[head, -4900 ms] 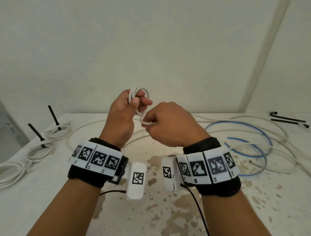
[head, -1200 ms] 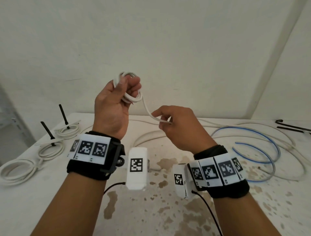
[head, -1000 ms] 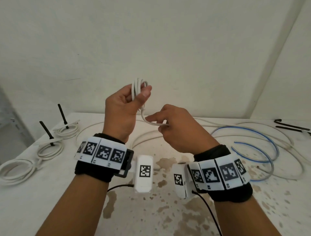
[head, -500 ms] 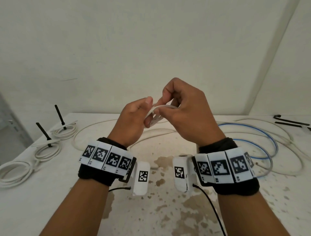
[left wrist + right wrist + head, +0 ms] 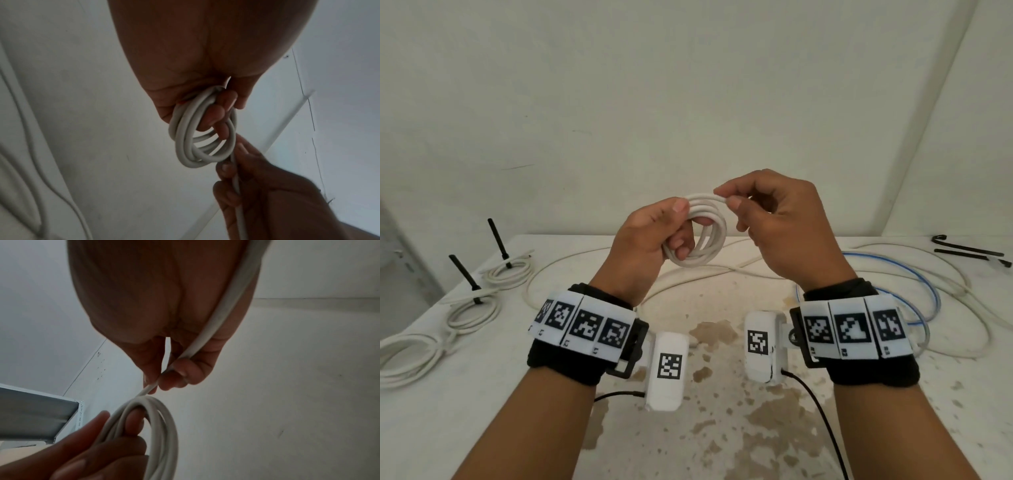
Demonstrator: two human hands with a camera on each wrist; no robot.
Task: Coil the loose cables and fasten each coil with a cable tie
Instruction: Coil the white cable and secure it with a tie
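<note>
White round-jacketed cable, wound into a small coil of several loops (image 5: 698, 236), is held in the air at the centre of the head view, above the stained white tabletop (image 5: 722, 428). Left hand (image 5: 650, 240): grip closed on the coil, thumb on top of the bundle, fingers curled through the loops from below; the left wrist view shows the fingertips (image 5: 213, 113) inside the ring. Right hand (image 5: 780, 222): narrow pinch grip, thumb and forefinger holding the cable at the upper edge of the coil. In the right wrist view the free run of the same cable (image 5: 226, 308) passes across the palm and out between thumb and finger to the coil (image 5: 162, 426).

On the tabletop, left of frame: three finished white coils, two of them each fastened with a black cable tie standing upright (image 5: 464, 277) (image 5: 498, 241), the third (image 5: 407, 356) at the left edge, its fastening not visible. Right of frame: loose white cable (image 5: 962, 291) and loose blue cable (image 5: 924, 287) lying in wide overlapping loops. Upper right: spare black cable ties (image 5: 965, 248) lying flat. Both wrists carry black bands with marker tiles.
</note>
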